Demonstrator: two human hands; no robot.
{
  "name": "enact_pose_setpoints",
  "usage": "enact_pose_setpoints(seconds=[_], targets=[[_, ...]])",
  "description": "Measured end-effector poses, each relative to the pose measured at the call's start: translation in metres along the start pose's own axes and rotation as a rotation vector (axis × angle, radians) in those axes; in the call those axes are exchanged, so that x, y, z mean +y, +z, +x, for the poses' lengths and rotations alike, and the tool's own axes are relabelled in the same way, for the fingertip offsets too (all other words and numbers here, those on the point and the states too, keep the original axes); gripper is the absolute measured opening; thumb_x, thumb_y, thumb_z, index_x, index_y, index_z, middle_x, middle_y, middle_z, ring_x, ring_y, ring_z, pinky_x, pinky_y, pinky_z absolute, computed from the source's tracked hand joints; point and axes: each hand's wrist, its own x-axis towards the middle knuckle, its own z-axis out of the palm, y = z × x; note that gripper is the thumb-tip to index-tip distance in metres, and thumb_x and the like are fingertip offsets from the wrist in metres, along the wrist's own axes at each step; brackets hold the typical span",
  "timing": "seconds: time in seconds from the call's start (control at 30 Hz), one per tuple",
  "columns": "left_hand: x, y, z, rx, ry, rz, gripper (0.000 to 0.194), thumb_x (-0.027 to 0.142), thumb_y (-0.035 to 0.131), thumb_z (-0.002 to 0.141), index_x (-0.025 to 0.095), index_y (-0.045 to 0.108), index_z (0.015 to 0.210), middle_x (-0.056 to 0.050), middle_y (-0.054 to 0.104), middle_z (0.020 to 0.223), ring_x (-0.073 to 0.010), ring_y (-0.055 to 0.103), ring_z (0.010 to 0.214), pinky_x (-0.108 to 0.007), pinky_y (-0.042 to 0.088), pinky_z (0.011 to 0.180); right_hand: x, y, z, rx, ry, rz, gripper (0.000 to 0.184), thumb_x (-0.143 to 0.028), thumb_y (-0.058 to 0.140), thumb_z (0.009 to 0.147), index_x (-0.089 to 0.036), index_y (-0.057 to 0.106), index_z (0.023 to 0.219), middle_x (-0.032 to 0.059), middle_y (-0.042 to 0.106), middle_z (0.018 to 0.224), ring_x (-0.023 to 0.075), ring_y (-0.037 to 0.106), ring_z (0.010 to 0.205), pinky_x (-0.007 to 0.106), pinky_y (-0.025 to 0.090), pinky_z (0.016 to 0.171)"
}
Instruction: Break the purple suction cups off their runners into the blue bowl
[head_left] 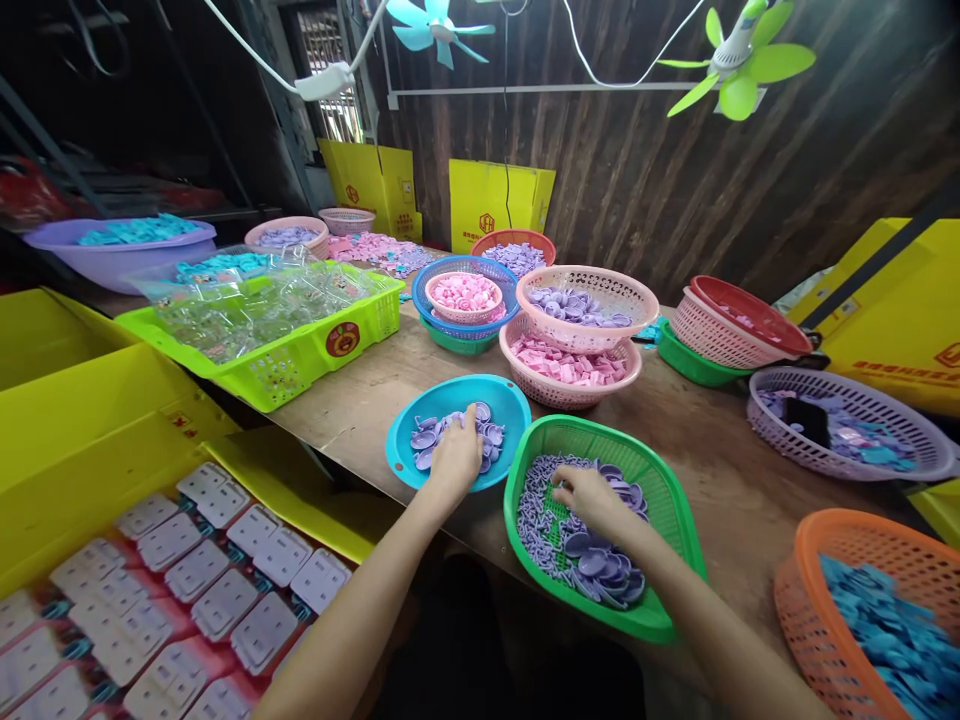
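Note:
My left hand (456,452) is over a teal bowl (405,420), among small round purple plastic pieces (425,440). Its fingers are bent together, and whatever is between them is hidden. Inside a green basket (660,470), my right hand (589,497) has its fingers curled in a pinch. Any piece held there is too small to make out. Thin purple plastic pieces (536,500) cover the basket's left side; purple spoon-like or cup-like pieces (600,570) lie to the right and front.
Pink baskets (585,280) stacked with purple and pink pieces stand behind. A lime-green tray (300,365) of bagged parts is to the left. An orange basket (806,570) of blue pieces is at right. A yellow carton (112,430) at lower left holds packed toy sets. Fans hang above.

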Motion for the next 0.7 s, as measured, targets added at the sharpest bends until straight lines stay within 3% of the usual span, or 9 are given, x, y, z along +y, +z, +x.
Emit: enact_pose_setpoints(seconds=[0.1,0.2,0.37,0.47,0.57,0.7], targets=[[-0.002,0.004,-0.001,0.081,0.104,0.060,0.053,0.018,0.050,0.077,0.015,0.033,0.128,-0.012,0.050,0.108,-0.0250,0.047,0.102,-0.035,0.039,0.083,0.007,0.029,0.005,-0.071,-0.009,-0.052,0.017,-0.009,0.060,0.063,-0.017,0.062,0.078,0.0053,0.065,0.078,0.0175,0.059,0.073,0.024,0.037,0.064],[0.013,0.009,-0.016,0.066,0.210,-0.007,0.046,0.014,0.044,0.080,0.015,0.035,0.125,-0.010,0.051,0.108,-0.0212,0.047,0.103,-0.034,0.039,0.086,0.010,0.043,0.008,-0.098,-0.020,-0.061,0.020,-0.001,0.052,0.065,-0.017,0.061,0.074,0.0066,0.064,0.074,0.0169,0.058,0.071,0.024,0.036,0.064],[0.039,0.017,-0.032,-0.213,0.354,-0.038,0.023,0.016,0.038,0.083,0.017,0.056,0.097,-0.007,0.059,0.091,-0.0192,0.052,0.093,-0.030,0.043,0.080,0.032,0.021,0.012,-0.076,0.011,0.020,0.014,-0.009,0.052,0.068,-0.016,0.059,0.059,0.0041,0.061,0.059,0.0160,0.057,0.063,0.023,0.037,0.061],[0.057,0.031,-0.035,-0.410,0.438,0.012,0.023,0.015,0.037,0.082,0.015,0.060,0.087,-0.011,0.060,0.089,-0.0241,0.054,0.094,-0.036,0.043,0.079,0.047,0.004,0.005,-0.020,0.053,0.132,0.018,-0.015,0.044,0.075,-0.018,0.062,0.074,0.0018,0.061,0.059,0.0133,0.057,0.056,0.022,0.040,0.057],[0.080,0.052,-0.037,-0.581,0.500,-0.015,0.015,0.017,0.049,0.075,0.014,0.063,0.081,-0.012,0.063,0.082,-0.0254,0.058,0.084,-0.036,0.045,0.073,0.054,-0.003,-0.009,0.034,0.121,0.257,0.025,-0.017,0.038,0.077,-0.018,0.059,0.091,0.0005,0.061,0.058,0.0122,0.056,0.049,0.020,0.042,0.048],[0.106,0.078,-0.043,-0.715,0.522,-0.089,0.006,0.016,0.062,0.065,0.014,0.063,0.070,-0.010,0.063,0.069,-0.0233,0.061,0.074,-0.031,0.046,0.068,0.057,-0.007,-0.029,0.124,0.183,0.376,0.023,-0.025,0.035,0.079,-0.018,0.056,0.085,0.0035,0.063,0.071,0.0141,0.062,0.060,0.020,0.045,0.047]])
